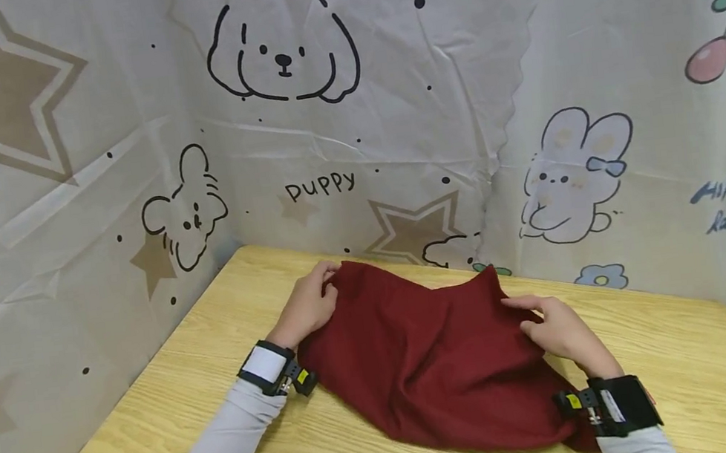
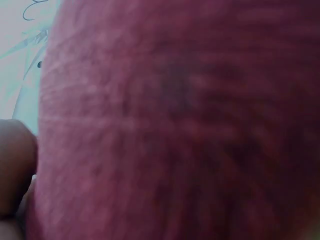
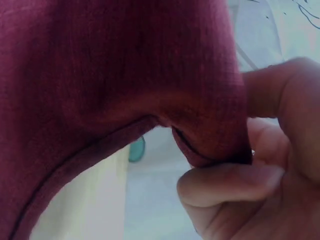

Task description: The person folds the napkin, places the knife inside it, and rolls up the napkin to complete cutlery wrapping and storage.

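A dark red knitted cloth [image 1: 431,353] lies spread on the wooden table [image 1: 157,429]. My left hand [image 1: 310,303] grips its far left corner with curled fingers. My right hand [image 1: 552,328] pinches the far right edge. In the right wrist view the thumb [image 3: 225,182] and fingers squeeze a fold of the cloth [image 3: 115,75], lifted a little off the table. The red cloth [image 2: 190,125] fills the blurred left wrist view almost entirely, with a bit of my hand [image 2: 15,165] at the left edge.
Printed sheets with cartoon animals [image 1: 282,49] wall in the table at the back and both sides. Bare table shows to the left and right of the cloth. Both wrists wear black camera straps [image 1: 615,403].
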`<state>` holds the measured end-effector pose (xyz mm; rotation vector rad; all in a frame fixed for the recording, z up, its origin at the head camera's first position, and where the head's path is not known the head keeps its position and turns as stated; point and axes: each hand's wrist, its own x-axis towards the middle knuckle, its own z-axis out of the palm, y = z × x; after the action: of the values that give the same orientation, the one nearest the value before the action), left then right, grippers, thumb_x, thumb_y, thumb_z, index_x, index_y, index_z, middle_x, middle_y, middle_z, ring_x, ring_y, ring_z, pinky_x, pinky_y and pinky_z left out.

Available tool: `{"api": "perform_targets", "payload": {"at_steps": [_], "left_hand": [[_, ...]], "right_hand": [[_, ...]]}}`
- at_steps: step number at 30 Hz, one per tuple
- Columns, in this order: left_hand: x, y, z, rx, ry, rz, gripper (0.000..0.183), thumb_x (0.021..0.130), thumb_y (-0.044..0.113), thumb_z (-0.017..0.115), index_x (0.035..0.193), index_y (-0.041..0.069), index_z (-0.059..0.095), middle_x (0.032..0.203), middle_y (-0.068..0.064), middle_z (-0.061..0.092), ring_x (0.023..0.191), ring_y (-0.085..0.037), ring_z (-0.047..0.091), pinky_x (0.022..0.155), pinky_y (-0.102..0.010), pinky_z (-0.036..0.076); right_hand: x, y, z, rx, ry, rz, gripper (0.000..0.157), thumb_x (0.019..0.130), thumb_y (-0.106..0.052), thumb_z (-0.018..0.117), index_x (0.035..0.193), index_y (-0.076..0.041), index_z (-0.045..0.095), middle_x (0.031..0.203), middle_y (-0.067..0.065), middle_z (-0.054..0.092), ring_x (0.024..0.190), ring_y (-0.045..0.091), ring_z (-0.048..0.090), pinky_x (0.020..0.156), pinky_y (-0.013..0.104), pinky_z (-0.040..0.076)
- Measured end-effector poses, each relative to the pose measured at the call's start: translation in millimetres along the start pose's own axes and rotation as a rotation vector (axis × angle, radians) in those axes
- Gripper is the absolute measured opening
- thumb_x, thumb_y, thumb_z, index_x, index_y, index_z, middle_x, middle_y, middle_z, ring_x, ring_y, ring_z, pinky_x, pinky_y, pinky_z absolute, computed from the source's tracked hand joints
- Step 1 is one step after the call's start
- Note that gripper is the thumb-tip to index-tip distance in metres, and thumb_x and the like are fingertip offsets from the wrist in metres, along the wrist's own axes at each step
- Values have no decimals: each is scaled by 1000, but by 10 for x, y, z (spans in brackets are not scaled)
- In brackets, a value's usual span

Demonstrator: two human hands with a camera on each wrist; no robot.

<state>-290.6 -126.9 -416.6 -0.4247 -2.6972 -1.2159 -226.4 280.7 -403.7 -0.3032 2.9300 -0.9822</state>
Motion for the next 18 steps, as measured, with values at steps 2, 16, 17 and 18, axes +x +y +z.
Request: {"api": "perform_targets", "payload": {"at_steps": [2, 16, 17, 18], "left_hand": [[17, -13, -33, -18, 42, 13, 45, 102, 2, 45, 146, 12, 47, 128, -18, 66, 101, -28, 65, 88, -44, 51], [55, -292, 2, 37, -54, -72, 54, 102, 1, 38, 156, 4, 37, 155, -24, 42, 130, -38, 52, 111, -49, 38], [57, -313, 38, 34, -90, -83, 55, 102, 1, 38, 157, 3, 33, 157, -25, 38, 140, -38, 43, 115, -51, 34], [59, -324, 71, 24, -123, -92, 56, 102, 2, 37, 158, 3, 30, 159, -25, 35, 145, -39, 37, 118, -52, 31]], "right_hand": [[-60, 26, -68, 4, 29, 15, 51, 93, 0, 53, 144, -6, 57, 150, 25, 48, 106, 33, 53, 68, 35, 40], [-367, 520, -309, 5, 63, 166, 63, 96, -3, 53, 150, 17, 28, 148, 42, 29, 122, 54, 46, 81, 53, 54], [-365, 556, -294, 15, 47, 175, 64, 96, -3, 52, 151, 17, 26, 147, 42, 28, 119, 52, 47, 75, 49, 55], [-362, 589, -281, 13, 35, 178, 64, 96, -3, 52, 151, 18, 25, 148, 42, 27, 119, 51, 46, 73, 46, 54]]}}
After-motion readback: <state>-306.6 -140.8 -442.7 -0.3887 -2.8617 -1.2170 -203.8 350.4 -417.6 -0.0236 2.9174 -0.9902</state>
